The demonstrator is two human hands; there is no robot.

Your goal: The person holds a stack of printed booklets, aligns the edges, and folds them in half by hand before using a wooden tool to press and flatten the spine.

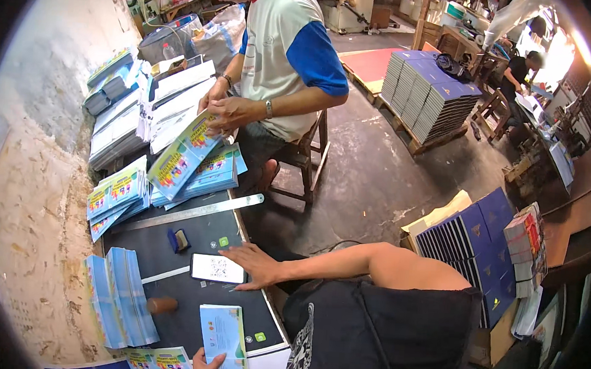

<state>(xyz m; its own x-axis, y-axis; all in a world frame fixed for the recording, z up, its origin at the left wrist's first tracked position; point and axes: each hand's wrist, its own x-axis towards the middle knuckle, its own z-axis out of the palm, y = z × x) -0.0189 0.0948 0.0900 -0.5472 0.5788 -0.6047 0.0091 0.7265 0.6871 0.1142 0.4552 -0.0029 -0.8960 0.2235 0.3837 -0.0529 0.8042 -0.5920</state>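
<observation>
My left hand (208, 367) comes up from the lower edge, fingers closed on a light-blue booklet (224, 329) above the dark work surface. My right hand (258, 267) reaches in from the right, palm down with fingers spread. Its fingertips lie at the right end of a phone (217, 268) with a lit white screen showing a square code. Beyond the phone is a small dark-blue block-like object (179, 240). A short brown cylinder (161, 305) and an upright row of light-blue booklets (121, 295) stand to the left.
A long steel ruler (219, 210) lies across the table. Past it, a co-worker (283, 48) handles printed sheets (186, 152) beside paper stacks. Dark-blue books fill a pallet (426, 91) and another pile (474, 243) at right. A wall (43, 223) borders the left.
</observation>
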